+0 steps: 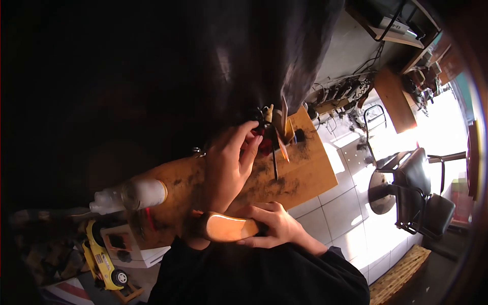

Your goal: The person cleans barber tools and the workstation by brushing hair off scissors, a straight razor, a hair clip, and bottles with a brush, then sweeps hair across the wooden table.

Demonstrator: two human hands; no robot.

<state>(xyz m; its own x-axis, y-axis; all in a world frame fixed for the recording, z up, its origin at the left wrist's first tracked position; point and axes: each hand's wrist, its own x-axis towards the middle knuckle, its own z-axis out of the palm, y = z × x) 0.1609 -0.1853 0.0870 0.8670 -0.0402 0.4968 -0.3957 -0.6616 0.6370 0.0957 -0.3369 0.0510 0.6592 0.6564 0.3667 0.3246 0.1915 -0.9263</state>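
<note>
Strong light [442, 117] falls across the pale tiled floor [333, 216], where a black padded chair [413, 172] stands.

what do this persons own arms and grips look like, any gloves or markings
Both arms wear long, plain black fabric sleeves: the left sleeve and the right sleeve, with no markings visible. The left grip and right grip are human hands with no gloves showing. The right wrist is bare; the left is partly hidden.

Dark fuzz [259, 188] all over this wooden counter [317, 170]. Left hand [227, 165] is at some tools [277, 129] on its far side, right hand [274, 224] is gripping a curved wooden piece [229, 227] by its near edge. Bottle [145, 194] at its left end.
</note>
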